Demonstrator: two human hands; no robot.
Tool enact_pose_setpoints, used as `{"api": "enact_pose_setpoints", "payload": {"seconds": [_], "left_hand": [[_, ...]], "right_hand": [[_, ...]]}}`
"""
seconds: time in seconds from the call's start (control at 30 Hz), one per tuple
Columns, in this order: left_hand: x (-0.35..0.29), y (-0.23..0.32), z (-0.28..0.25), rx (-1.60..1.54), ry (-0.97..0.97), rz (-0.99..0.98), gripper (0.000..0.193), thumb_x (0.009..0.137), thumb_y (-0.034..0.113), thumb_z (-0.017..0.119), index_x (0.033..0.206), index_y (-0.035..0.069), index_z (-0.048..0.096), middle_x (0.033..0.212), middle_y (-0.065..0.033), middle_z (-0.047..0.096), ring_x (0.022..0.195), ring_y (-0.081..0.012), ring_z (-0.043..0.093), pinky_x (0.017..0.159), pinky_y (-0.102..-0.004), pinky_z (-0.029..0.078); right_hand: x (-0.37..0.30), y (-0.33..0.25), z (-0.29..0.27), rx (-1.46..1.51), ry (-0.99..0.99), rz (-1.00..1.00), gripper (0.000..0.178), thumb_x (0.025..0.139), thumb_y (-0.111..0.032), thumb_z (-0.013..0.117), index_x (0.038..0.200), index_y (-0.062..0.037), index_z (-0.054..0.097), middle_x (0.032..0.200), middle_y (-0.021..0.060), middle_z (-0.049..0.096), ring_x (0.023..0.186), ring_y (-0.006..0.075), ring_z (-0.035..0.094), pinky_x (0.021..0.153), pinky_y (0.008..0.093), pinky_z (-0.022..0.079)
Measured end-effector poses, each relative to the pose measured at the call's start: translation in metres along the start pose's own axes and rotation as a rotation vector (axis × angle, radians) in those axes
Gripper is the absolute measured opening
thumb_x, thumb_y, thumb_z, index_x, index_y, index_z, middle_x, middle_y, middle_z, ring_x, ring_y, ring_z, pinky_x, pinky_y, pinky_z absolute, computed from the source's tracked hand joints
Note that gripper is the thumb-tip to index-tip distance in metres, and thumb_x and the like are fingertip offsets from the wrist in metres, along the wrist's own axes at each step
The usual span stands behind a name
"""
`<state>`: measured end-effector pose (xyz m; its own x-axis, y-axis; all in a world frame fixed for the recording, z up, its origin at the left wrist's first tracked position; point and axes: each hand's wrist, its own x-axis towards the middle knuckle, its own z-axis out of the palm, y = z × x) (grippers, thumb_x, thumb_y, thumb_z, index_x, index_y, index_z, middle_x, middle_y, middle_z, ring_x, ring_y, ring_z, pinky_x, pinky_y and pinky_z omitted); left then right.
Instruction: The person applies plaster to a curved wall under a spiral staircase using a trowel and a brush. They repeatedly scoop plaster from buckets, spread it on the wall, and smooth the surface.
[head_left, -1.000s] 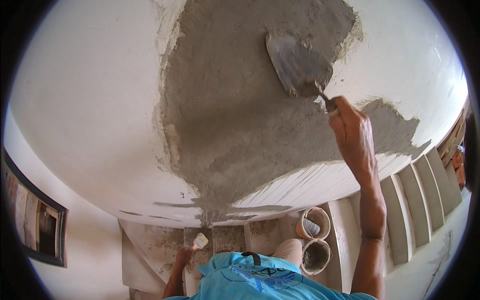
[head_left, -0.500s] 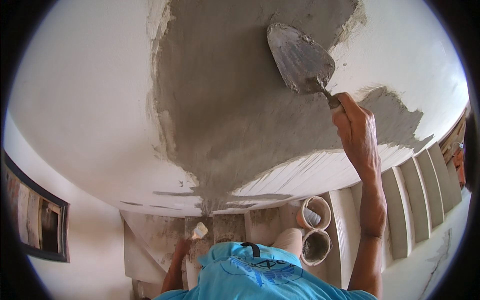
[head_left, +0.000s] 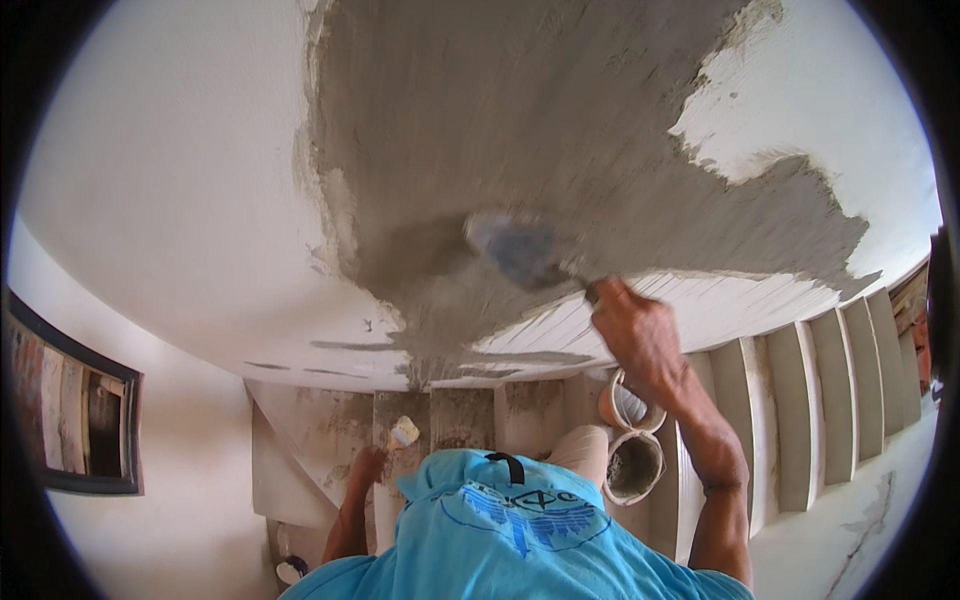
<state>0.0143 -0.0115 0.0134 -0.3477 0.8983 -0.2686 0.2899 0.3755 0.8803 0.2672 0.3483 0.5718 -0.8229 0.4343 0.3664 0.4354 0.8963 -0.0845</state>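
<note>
My right hand (head_left: pixel 637 330) is wrapped round the handle of a pointed trowel (head_left: pixel 515 248). Motion smears the blade, which lies at or very close to a large patch of wet grey mortar (head_left: pixel 520 130) on the white wall. Low on the left, my left hand (head_left: pixel 368 466) is closed on a paintbrush (head_left: pixel 403 432); its pale, cream-coloured bristles point up toward the foot of the wall, and its handle is mostly hidden. Below my right forearm, a bucket (head_left: pixel 634 468) holds grey mortar. Another bucket (head_left: pixel 608 405) stands against it, partly covered by that forearm, with something pale inside.
Concrete stairs (head_left: pixel 790 420) climb to the right along the wall. More mortar-stained steps (head_left: pixel 460 420) lie at the wall's foot, in front of me. On the left is a dark-framed window (head_left: pixel 135 440). A crack (head_left: pixel 870 530) runs through the pale surface at lower right.
My right hand has swept the trowel down and to the left across the mortar patch. The left hand still holds the brush low on the left. The view has shifted slightly.
</note>
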Motion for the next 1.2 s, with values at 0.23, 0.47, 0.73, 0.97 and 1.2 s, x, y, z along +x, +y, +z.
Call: {"api": "enact_pose_setpoints", "payload": {"seconds": [0.23, 0.47, 0.73, 0.97, 1.2], "left_hand": [[-0.002, 0.081, -0.014, -0.172, 0.077, -0.405, 0.028, 0.086, 0.025, 0.056, 0.081, -0.002, 0.062, 0.061, -0.0133, 0.056, 0.051, -0.0251, 0.059, 0.046, -0.0381, 0.049], [-0.013, 0.013, -0.004, 0.112, 0.041, -0.117, 0.028, 0.086, 0.023, 0.057, 0.081, -0.004, 0.062, 0.061, -0.0153, 0.057, 0.050, -0.0274, 0.062, 0.042, -0.0365, 0.049], [-0.056, -0.024, -0.016, -0.095, -0.067, -0.640, 0.016, 0.088, 0.014, 0.059, 0.081, 0.000, 0.064, 0.065, -0.0120, 0.061, 0.053, -0.0255, 0.063, 0.045, -0.0381, 0.055], [-0.045, 0.028, -0.043, -0.060, -0.150, -0.681, 0.026, 0.088, 0.023, 0.059, 0.075, 0.001, 0.061, 0.060, -0.0095, 0.056, 0.049, -0.0234, 0.059, 0.043, -0.0417, 0.055], [0.025, 0.093, -0.038, 0.061, -0.232, -0.517, 0.034, 0.086, 0.034, 0.058, 0.078, 0.001, 0.061, 0.057, -0.0106, 0.052, 0.048, -0.0221, 0.055, 0.048, -0.0368, 0.048]], "right_hand": [[0.009, 0.016, 0.013, -0.112, 0.090, 0.053, 0.015, 0.082, -0.005, 0.060, 0.094, -0.0021, 0.050, 0.082, 0.0137, 0.060, 0.068, 0.0300, 0.065, 0.052, 0.0398, 0.052], [-0.055, 0.023, 0.103, -0.117, -0.316, 0.040, 0.012, 0.082, -0.009, 0.059, 0.091, -0.0019, 0.056, 0.082, 0.0148, 0.062, 0.070, 0.0329, 0.065, 0.058, 0.0421, 0.053], [-0.146, 0.049, 0.119, 0.192, -0.182, 0.403, 0.016, 0.080, -0.014, 0.056, 0.088, -0.0002, 0.055, 0.076, 0.0229, 0.060, 0.070, 0.0417, 0.061, 0.061, 0.0478, 0.049], [-0.228, 0.047, 0.090, 0.582, -0.041, 1.054, 0.039, 0.081, -0.009, 0.054, 0.117, 0.0003, 0.062, 0.070, 0.0054, 0.057, 0.056, 0.0175, 0.055, 0.056, 0.0320, 0.045], [-0.352, 0.052, 0.109, 0.748, 0.406, 1.436, 0.029, 0.089, -0.032, 0.055, 0.097, -0.0043, 0.061, 0.066, 0.0012, 0.051, 0.055, 0.0102, 0.050, 0.047, 0.0267, 0.041]]}}
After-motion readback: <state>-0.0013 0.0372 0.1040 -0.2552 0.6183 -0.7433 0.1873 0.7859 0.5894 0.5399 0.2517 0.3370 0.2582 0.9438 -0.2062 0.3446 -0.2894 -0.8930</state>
